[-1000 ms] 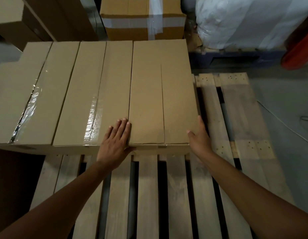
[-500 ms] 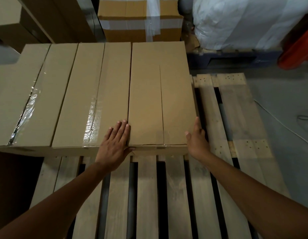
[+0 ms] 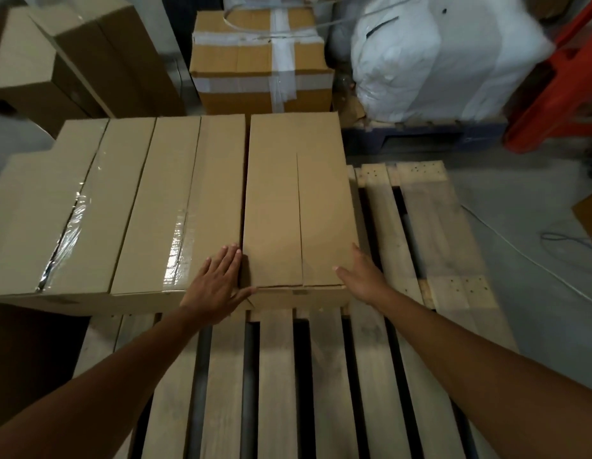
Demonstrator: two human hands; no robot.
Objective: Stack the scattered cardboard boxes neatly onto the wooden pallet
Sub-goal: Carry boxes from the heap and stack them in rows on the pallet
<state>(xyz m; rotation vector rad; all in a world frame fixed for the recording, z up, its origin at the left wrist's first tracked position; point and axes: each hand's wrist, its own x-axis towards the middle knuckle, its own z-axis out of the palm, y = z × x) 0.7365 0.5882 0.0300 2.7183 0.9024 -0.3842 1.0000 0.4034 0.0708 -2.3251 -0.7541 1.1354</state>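
Three flat cardboard boxes lie side by side across the far half of the wooden pallet [image 3: 278,376]. The right box [image 3: 298,200] has an untaped seam on top. The middle box [image 3: 175,207] and the left box [image 3: 46,210] carry clear tape. My left hand [image 3: 218,283] lies flat with straight fingers on the middle box's near right corner, its thumb against the right box's front edge. My right hand [image 3: 364,276] is flat against the right box's near right side.
A taped brown carton [image 3: 258,64] stands behind the boxes, with tall cartons [image 3: 82,54] at the back left. A white bag [image 3: 437,58] sits on a blue pallet [image 3: 420,137]. Red equipment [image 3: 559,84] and a cable [image 3: 519,243] are on the floor to the right.
My hands have barely shifted on the right box. The view has tilted up, so the boxes sit lower in frame and more of the back shows.
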